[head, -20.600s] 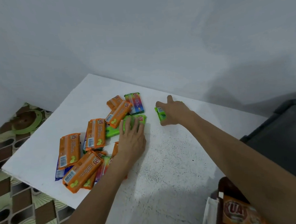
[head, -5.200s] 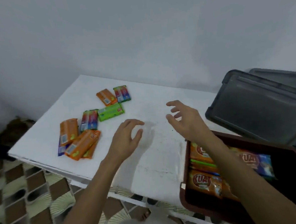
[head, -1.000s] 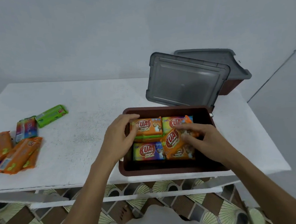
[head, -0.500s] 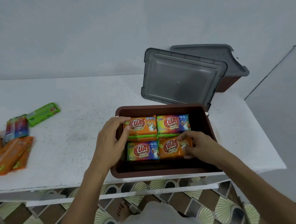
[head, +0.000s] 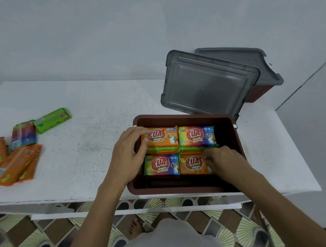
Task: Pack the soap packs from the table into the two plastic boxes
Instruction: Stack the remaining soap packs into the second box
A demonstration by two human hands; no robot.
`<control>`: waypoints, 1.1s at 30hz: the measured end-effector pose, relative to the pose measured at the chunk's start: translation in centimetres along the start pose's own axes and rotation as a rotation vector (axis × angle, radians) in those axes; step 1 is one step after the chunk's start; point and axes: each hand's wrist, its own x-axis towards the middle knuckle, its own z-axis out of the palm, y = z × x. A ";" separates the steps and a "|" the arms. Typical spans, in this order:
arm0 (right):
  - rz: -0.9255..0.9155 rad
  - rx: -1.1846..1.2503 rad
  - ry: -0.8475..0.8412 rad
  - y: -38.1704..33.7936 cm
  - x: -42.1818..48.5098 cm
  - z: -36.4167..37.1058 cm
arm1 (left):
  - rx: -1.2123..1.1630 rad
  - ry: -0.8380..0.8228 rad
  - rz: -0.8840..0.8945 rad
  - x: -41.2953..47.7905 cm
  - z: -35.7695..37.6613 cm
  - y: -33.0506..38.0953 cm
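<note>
An open brown plastic box (head: 182, 116) stands at the table's front edge, its top layer made of several soap packs. My left hand (head: 127, 154) reaches over the box's left wall and grips the edge of the back-left orange pack (head: 163, 138). My right hand (head: 225, 161) pinches the front-right orange pack (head: 192, 164) and covers its right end. Rainbow packs lie at back right (head: 196, 136) and front left (head: 161, 165). Loose packs lie at the table's left: a green one (head: 52, 120), a rainbow one (head: 23, 134) and an orange pile (head: 16, 166).
A grey lid (head: 207, 84) leans tilted behind the open box, against a second brown box (head: 259, 92) that carries its own grey lid (head: 250, 60). The white table (head: 93, 146) meets a wall at the back. Patterned floor tiles show below the front edge.
Over the last second my right hand laid the tilted orange pack flat in the box's front-right corner. My left hand stayed at the back-left pack. Earlier, several more packs lay loose at the left.
</note>
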 end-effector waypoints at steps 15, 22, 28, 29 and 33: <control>-0.495 0.252 0.411 -18.3 8.1 -5.2 | 0.269 0.194 -0.249 -3.1 -10.1 -10.6; -0.699 0.277 0.195 -31.9 17.6 -1.8 | 0.513 0.155 -0.518 -4.3 -18.3 -19.2; -0.755 0.104 0.037 -40.6 25.2 0.1 | 0.620 0.012 -0.646 -3.8 -19.9 -21.7; -0.768 0.056 0.004 -41.7 26.3 0.3 | 0.641 -0.003 -0.656 -3.8 -19.8 -21.9; -0.791 -0.130 -0.080 -44.8 29.0 0.5 | 0.668 -0.012 -0.654 -3.7 -19.8 -22.4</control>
